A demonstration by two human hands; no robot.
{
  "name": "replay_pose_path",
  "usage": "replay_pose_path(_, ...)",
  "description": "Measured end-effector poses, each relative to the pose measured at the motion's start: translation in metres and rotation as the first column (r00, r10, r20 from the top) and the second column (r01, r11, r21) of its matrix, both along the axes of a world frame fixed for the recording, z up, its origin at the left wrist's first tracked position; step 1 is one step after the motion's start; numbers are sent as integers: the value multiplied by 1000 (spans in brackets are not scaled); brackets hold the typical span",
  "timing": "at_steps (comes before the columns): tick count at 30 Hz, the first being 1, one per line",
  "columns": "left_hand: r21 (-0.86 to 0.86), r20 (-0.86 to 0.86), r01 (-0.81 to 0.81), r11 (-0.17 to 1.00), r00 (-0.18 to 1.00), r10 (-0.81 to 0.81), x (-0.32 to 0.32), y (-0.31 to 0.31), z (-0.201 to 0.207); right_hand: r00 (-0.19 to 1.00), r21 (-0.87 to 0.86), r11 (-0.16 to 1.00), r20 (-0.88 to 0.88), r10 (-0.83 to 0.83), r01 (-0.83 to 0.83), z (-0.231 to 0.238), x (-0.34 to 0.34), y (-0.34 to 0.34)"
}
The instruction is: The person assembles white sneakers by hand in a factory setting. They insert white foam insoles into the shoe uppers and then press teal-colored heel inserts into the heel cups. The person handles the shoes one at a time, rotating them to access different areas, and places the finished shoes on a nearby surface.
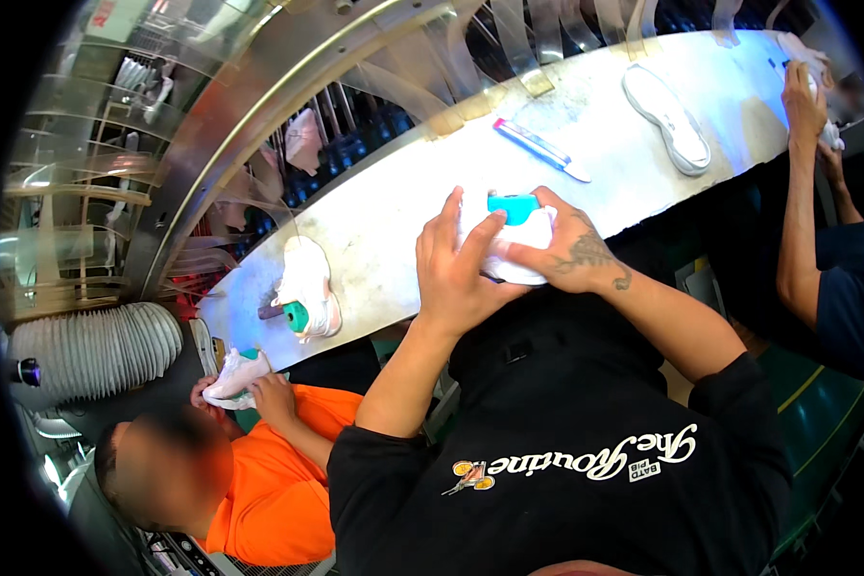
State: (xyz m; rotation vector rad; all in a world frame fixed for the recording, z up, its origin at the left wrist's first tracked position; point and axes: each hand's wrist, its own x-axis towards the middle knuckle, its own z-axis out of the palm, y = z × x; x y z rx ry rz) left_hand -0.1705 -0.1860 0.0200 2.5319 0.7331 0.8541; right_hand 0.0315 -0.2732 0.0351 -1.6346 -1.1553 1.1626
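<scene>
Between both hands, over the near edge of the pale table (384,221), is a white shoe (520,273) with a green shoe last (515,208) showing at its top. My left hand (451,264) is wrapped round one side, thumb pressed near the last. On the other side, my right hand (571,252) grips with its thumb across the white surface. The hands hide much of the shoe. Beyond them lies a blue, red and white pen-like tube (541,149). Farther right, a white shoe sole (668,123) lies on the table.
A white shoe on a green last (306,283) lies at the table's left. Beside it, a person in orange (293,480) holds another shoe (238,376). At far right another person's hand (804,108) works. Clear strips (432,101) hang along the far edge; a ribbed hose (96,353) is left.
</scene>
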Motion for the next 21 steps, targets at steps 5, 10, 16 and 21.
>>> replay_pose_path(5, -496, 475, 338, 800, 877, -76, -1, -2, -10, 978, 440, 874, 56, 202, -206, 9, 19, -5)
replay_pose_path(10, -664, 577, 543, 514, 810, -110, 1, -3, -1, 925, 426, 863, -130, 357, -273, 8, 5, 1)
replay_pose_path(16, -780, 566, 517, 352, 823, 48, -6, -9, 4, 879, 320, 862, -144, 455, -393, 13, 8, 10)
replay_pose_path(21, -633, 623, 552, 543, 779, -66, -7, -8, -19, 888, 253, 911, -248, 386, -326, 4, 0, 6)
